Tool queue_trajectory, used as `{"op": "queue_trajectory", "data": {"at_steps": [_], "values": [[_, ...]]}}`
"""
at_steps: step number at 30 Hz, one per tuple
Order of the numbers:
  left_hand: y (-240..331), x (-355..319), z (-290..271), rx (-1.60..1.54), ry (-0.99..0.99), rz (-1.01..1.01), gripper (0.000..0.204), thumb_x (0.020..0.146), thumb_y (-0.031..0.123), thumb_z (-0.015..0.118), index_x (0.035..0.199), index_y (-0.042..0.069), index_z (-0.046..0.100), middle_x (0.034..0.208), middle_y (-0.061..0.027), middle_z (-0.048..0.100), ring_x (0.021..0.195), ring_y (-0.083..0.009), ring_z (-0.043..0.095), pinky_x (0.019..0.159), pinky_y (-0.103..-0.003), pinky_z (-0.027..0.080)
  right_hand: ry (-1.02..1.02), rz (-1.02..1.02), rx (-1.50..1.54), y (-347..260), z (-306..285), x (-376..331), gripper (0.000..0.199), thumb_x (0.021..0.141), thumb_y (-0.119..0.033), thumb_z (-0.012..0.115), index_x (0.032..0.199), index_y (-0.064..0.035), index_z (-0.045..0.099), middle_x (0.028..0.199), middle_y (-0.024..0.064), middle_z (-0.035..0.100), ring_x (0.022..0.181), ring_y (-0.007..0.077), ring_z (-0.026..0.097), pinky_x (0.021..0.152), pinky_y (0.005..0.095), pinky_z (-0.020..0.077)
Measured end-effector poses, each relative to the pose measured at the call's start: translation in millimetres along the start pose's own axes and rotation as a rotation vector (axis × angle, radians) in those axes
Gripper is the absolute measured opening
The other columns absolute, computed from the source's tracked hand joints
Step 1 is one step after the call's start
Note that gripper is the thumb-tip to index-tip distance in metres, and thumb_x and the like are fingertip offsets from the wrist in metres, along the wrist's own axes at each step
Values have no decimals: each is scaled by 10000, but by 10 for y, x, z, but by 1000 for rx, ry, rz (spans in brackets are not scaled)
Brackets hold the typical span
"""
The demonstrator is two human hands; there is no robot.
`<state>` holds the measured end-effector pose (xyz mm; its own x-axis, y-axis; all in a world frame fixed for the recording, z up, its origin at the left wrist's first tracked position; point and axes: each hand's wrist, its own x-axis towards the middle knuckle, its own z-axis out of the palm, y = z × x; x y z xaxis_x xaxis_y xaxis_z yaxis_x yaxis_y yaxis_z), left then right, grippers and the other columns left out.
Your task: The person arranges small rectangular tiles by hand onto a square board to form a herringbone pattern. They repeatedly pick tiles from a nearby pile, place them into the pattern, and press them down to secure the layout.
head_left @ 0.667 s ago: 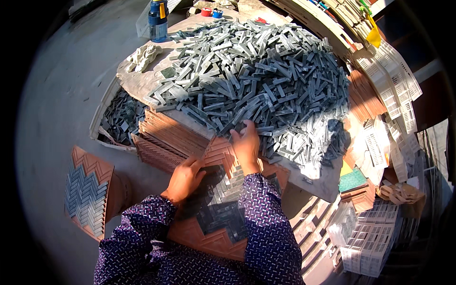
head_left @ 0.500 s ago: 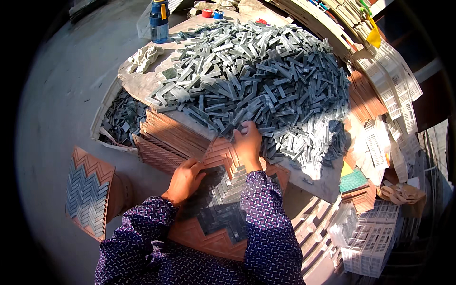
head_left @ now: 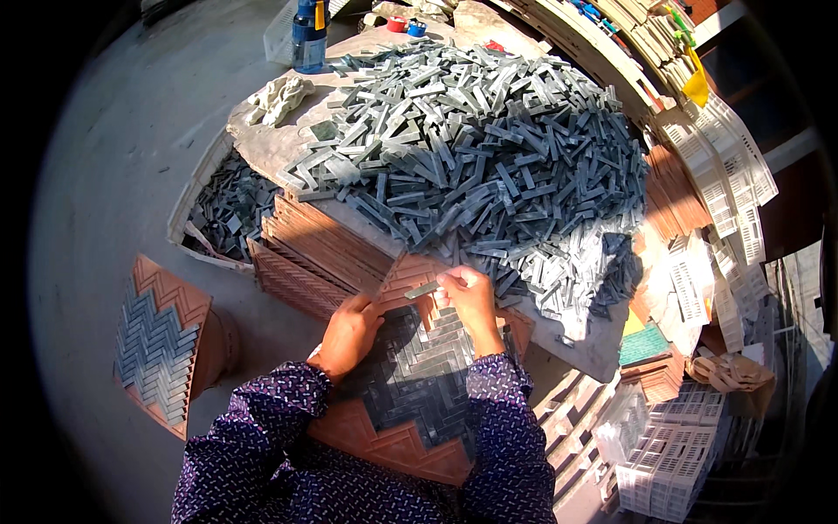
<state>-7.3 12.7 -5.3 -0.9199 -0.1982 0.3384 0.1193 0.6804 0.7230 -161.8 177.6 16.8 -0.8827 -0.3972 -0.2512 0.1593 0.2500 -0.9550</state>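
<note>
In front of me lies an orange-brown tray moulded in a herringbone pattern (head_left: 349, 430). Dark grey stone strips (head_left: 410, 371) fill its middle in zigzag rows, while orange slots show at the near and far ends. My right hand (head_left: 471, 301), above the tray's far part, pinches one grey stone strip (head_left: 421, 291) by its right end. On the tray's left side is my left hand (head_left: 349, 332), its fingers curled closed; what they hold, if anything, is hidden. Beyond both hands a large heap of loose grey strips (head_left: 489, 157) covers the tabletop.
Stacked orange trays (head_left: 319, 249) stand left of the heap, beside a bin of dark chips (head_left: 231, 205). A filled tray (head_left: 161, 345) rests lower left. A blue bottle (head_left: 310, 39) and a crumpled cloth (head_left: 279, 99) sit far left; white plastic crates (head_left: 668, 472) are at right.
My right hand has drawn back from the heap's near edge and now shows a grey strip in its fingers over the tray. My left hand stays by the tray's left side.
</note>
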Motion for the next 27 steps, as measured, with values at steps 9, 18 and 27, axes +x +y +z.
{"op": "queue_trajectory", "data": {"at_steps": [9, 18, 27], "values": [[52, 35, -101, -128, -53, -132, 283, 734, 43, 674, 1008, 15, 612, 900, -147, 590, 853, -336, 586, 743, -385, 491, 36, -188, -578, 14, 266, -159, 177, 779, -195, 678, 782, -20, 660, 718, 125, 662, 661, 250, 647, 629, 345, 473], [-34, 37, -18, -33, 60, -25, 248, 736, 39, 678, 979, 10, 636, 904, -136, 592, 843, -323, 594, 732, -371, 494, 39, -275, -835, -50, 405, -226, 143, 771, -186, 684, 750, -47, 660, 715, 153, 651, 670, 348, 629, 596, 416, 477], [-39, 86, -14, 36, 79, 41, 158, 740, 15, 666, 898, 32, 666, 893, -111, 592, 837, -295, 591, 706, -367, 499, -13, -392, -812, -117, 366, 7, 152, 770, -185, 686, 731, -48, 633, 685, 161, 637, 687, 356, 632, 604, 425, 483]]}}
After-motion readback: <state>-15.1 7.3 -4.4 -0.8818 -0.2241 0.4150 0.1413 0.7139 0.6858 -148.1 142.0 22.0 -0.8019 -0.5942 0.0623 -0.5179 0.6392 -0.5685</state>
